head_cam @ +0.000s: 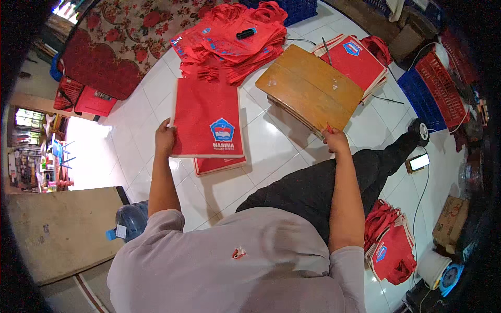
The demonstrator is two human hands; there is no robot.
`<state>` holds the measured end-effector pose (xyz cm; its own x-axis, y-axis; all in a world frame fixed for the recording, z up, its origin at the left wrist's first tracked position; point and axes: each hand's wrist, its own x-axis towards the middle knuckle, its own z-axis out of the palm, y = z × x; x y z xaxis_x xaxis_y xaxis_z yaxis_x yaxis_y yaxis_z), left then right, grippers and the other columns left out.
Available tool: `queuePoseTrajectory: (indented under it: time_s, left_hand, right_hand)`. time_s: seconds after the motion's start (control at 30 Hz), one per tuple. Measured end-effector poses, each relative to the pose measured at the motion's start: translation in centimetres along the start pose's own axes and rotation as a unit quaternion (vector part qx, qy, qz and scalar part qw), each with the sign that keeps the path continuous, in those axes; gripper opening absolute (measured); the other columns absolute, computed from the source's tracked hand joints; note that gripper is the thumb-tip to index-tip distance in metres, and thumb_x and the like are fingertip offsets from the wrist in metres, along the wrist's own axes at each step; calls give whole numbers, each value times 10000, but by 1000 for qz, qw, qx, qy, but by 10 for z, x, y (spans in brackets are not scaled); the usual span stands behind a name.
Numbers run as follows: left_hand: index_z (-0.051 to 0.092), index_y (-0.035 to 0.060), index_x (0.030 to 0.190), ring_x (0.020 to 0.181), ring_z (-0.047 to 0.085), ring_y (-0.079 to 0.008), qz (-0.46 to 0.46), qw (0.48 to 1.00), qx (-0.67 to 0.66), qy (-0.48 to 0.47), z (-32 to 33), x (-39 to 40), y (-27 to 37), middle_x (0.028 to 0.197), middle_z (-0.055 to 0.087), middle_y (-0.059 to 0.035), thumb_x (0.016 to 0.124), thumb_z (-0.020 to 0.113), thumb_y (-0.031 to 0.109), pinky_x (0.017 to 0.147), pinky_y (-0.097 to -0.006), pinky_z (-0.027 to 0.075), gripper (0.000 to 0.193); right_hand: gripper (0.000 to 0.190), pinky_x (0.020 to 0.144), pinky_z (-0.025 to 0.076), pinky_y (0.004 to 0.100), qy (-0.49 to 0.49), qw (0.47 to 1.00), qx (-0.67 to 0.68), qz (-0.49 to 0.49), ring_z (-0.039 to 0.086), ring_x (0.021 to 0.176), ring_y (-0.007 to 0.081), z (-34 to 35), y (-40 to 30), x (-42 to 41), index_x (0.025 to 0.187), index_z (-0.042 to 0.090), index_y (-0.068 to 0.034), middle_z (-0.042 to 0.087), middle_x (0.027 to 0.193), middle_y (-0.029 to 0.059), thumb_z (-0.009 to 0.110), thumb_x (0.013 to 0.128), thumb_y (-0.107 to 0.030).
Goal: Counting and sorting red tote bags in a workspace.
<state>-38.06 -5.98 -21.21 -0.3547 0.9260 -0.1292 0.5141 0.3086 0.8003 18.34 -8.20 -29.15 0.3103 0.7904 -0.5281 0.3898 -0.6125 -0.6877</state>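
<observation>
My left hand (165, 137) grips the left edge of a red fabric bag (199, 113), whose face bears a blue badge and white writing. The bag is spread flat, its upper end meeting the big heap of red bags (235, 43). Beneath its lower edge, another red bag or short stack (219, 164) shows on the tiles. My right hand (336, 141) is closed around a small orange-red tool (328, 127), mostly hidden by the fingers. That hand is at the near corner of a low wooden table or board (309, 86); whether it touches the wood is unclear.
A black object (245, 34) lies on the heap. More red bags are stacked behind the board (356, 62) and beside my leg (391, 246). A lit phone (419, 162) and a cable lie on the right. A large water bottle (131, 221) is by my left elbow.
</observation>
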Motion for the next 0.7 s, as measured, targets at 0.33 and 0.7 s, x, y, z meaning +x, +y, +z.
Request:
queuePoseTrajectory:
  time_s: [0.33, 0.7]
  left_hand:
    - [616, 185, 1252, 989, 638, -420, 147, 861, 449, 190, -110, 51, 119, 1066, 659, -243, 911, 486, 243, 837, -524, 501, 370]
    - [663, 68, 993, 844, 682, -408, 230, 788, 546, 166, -52, 135, 119, 951, 696, -204, 926, 479, 247, 698, -547, 528, 265]
  right_hand:
    - [365, 589, 491, 361, -20, 999, -36, -15, 635, 640, 201, 3, 0, -4, 950, 679, -14, 653, 701, 99, 687, 847, -364]
    - [380, 616, 482, 366, -16, 999, -14, -24, 622, 638, 200, 6, -10, -7, 896, 673, -14, 650, 682, 90, 697, 857, -392]
